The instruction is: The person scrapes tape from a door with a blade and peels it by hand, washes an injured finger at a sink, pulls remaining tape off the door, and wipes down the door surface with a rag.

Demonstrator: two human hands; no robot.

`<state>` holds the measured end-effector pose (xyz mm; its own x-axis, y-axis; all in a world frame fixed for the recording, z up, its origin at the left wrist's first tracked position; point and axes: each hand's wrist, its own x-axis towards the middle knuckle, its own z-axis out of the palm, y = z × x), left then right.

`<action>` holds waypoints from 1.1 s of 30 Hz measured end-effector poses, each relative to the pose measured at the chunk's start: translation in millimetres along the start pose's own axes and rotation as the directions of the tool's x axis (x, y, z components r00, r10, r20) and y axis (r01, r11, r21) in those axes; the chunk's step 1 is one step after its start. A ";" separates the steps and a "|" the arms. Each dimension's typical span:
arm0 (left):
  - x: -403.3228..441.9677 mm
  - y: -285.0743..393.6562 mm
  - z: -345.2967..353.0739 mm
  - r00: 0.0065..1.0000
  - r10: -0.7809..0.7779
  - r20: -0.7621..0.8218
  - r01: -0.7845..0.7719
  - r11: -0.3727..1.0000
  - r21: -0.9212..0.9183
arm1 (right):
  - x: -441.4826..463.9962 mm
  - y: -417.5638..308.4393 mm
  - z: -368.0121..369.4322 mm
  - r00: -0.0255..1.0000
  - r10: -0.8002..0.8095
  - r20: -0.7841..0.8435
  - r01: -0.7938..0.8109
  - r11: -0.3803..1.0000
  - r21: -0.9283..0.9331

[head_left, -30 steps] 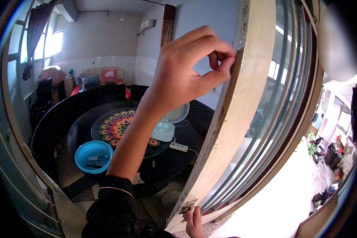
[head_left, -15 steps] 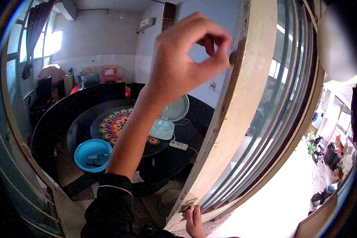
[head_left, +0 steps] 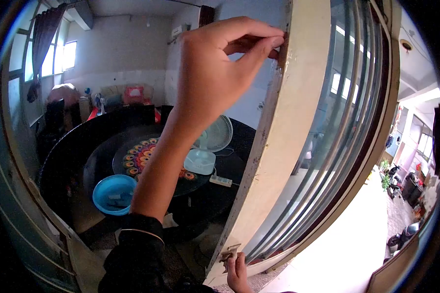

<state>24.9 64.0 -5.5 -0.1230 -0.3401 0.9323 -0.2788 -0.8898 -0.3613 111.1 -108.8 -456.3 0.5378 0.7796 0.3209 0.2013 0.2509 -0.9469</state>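
My left hand point(head_left: 220, 68) is raised at the upper middle, its thumb and fingertips pinched together at the edge of a cream door frame point(head_left: 283, 122). Whatever is between those fingertips, if anything, is too small to make out. Low in the view, my right hand point(head_left: 238, 273) has its fingers curled at a metal latch point(head_left: 231, 251) on the lower part of the same frame. Glass with several long bars point(head_left: 347, 141) fills the door to the right of the frame.
Inside the room stand a round black table point(head_left: 200, 195) with a colourful round pattern, a pale fan point(head_left: 200, 161), a power strip point(head_left: 221, 181) and a blue basin point(head_left: 113, 194). A sofa with a red cushion point(head_left: 134, 94) is at the back. Plants point(head_left: 385, 180) show outside.
My left hand has moved up along the frame edge, and its finger ring has narrowed. The door frame's upper part appears further left. My right hand stays at the latch.
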 end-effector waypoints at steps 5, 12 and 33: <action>6.5 11.0 -8.1 0.874 -0.472 0.116 0.486 0.850 -0.203 | 2.1 -7.0 -0.4 0.998 0.066 0.019 -0.067 0.995 0.075; 6.2 5.3 -16.4 0.767 -0.569 0.297 0.642 0.684 -0.347 | 6.3 -18.1 -1.7 0.996 0.001 0.084 -0.007 0.997 0.078; 22.8 4.3 -22.3 0.639 -0.579 0.507 0.759 0.579 -0.296 | 12.6 -38.9 -8.5 0.985 -0.025 0.170 0.017 0.999 0.048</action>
<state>-0.3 59.2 13.8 0.5655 0.1434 0.8122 -0.5365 -0.6839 0.4943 117.0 -113.6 -415.2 0.3851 0.8594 0.3362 0.1714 0.2914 -0.9411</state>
